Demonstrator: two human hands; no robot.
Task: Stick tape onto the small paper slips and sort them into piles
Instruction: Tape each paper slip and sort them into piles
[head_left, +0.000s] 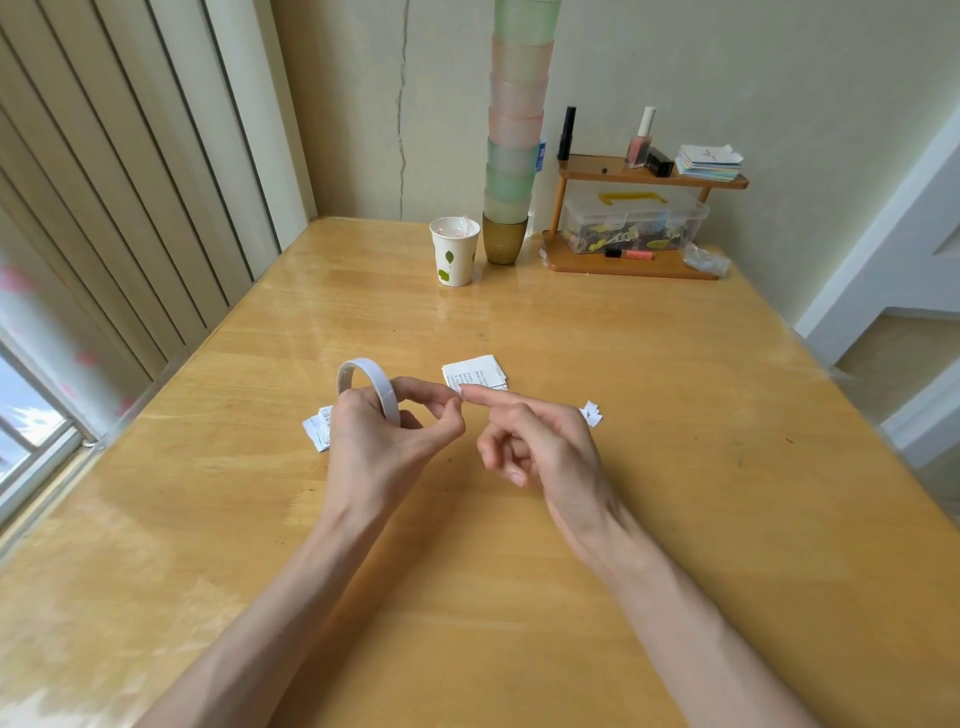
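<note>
While the left hand (384, 431) grips the tape roll (369, 387), the right hand (540, 441) points one straight forefinger at the left's fingertips, holding nothing. The slip pile (475, 371) lies just beyond where they meet, nearer the right.

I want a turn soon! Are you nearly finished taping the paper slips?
Not yet. Two piles of printed slips lie on the table: the far pile beyond the hands, the left pile half hidden by the left hand; whether either is taped I cannot tell. The left hand holds the tape roll, its fingertips meeting the forefinger of the right hand, probably passing tape. More slips likely wait.
</note>
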